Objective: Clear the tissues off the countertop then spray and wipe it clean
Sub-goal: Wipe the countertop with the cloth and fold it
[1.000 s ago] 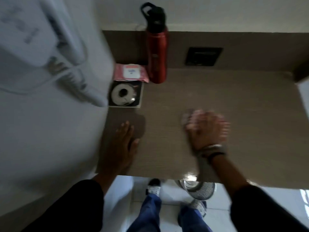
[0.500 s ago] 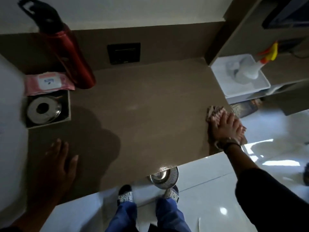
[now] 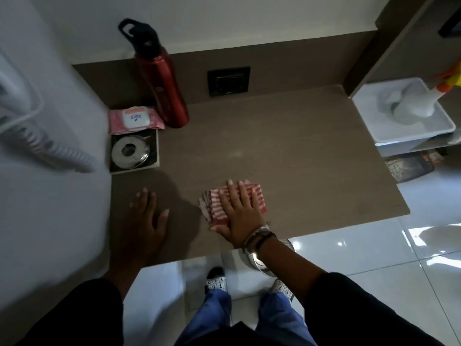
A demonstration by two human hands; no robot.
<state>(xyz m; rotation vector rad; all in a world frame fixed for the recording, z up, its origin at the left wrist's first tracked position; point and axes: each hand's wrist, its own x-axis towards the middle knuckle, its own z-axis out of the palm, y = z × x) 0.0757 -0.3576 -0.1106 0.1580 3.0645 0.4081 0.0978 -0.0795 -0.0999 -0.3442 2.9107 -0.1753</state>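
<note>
Head view shows two hands on one brown countertop point(image 3: 287, 151). One right hand point(image 3: 239, 216) lies flat with fingers spread, pressing one folded red-and-white striped cloth point(image 3: 217, 208) onto the counter near its front edge; the left hand point(image 3: 147, 221) rests palm down and open beside it, holding nothing. At the back left stand one red bottle point(image 3: 164, 83) with a black cap, one pink wipes pack point(image 3: 134, 120) and one square black tray point(image 3: 134, 152) with a metal disc in it. One dark wall socket point(image 3: 228, 81) sits in the brown backsplash. To the right, one white bin point(image 3: 404, 132) holds crumpled tissues point(image 3: 391, 103) and one spray bottle point(image 3: 434, 96) leans in it. A glossy white tiled floor point(image 3: 374, 258) lies below, with two slippered feet
</note>
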